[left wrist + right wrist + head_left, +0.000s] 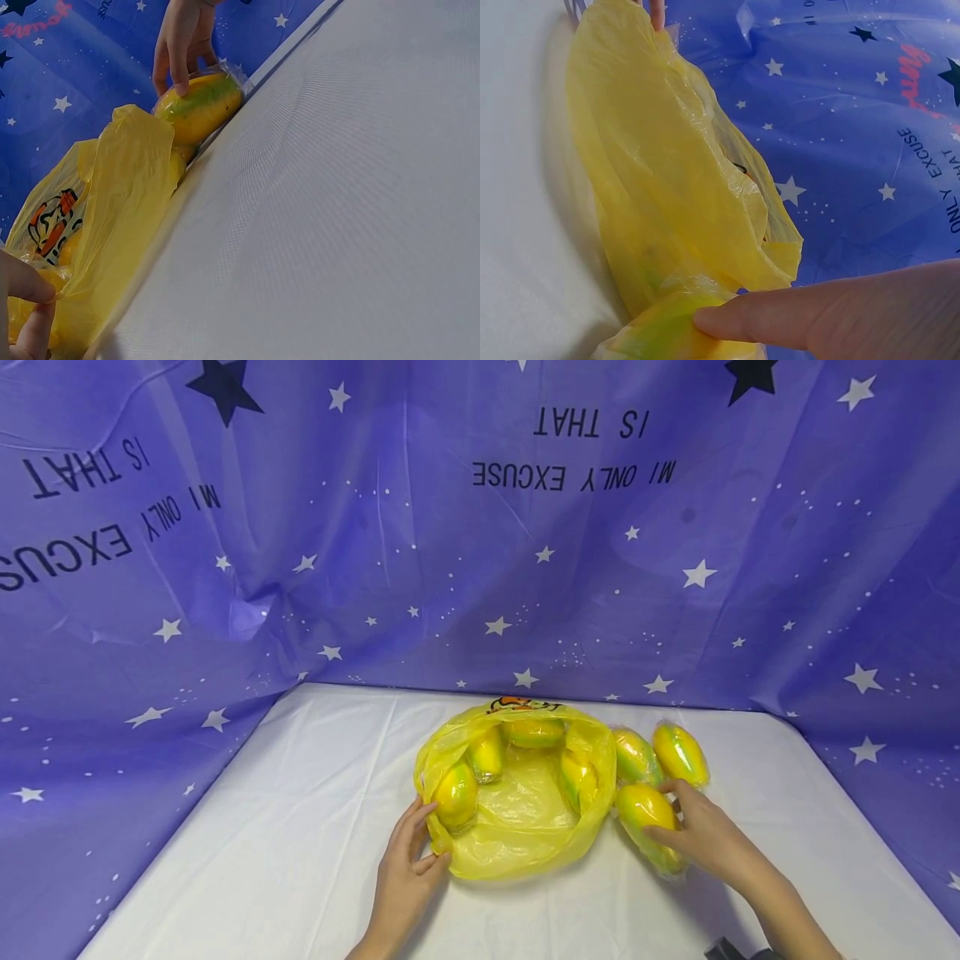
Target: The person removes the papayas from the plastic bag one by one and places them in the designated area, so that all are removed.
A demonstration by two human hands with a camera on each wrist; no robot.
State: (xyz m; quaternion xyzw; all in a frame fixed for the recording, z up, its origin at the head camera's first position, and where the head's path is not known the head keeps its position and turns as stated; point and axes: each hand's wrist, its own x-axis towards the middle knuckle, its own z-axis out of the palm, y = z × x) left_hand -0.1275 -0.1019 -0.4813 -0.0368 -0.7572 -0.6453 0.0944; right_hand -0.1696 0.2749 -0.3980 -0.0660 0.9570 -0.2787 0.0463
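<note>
A yellow plastic bag (517,852) stands with its mouth spread wide on the white cloth. Several yellow-green mangoes in clear wrap, such as one mango (455,795) by the left rim, lie inside it. My left hand (408,868) pinches the bag's left edge between thumb and fingers, as the left wrist view also shows. To the right of the bag, my right hand (708,835) grips a wrapped mango (647,814); in the right wrist view the thumb (727,319) presses on its wrapper. Two more wrapped mangoes, one (636,756) close to the bag and another (681,753) farther right, lie behind it.
A white cloth (300,827) covers the table. Purple fabric (420,568) with stars and printed words hangs behind and along both sides. Part of a black object (726,950) shows at the bottom edge, near the right forearm.
</note>
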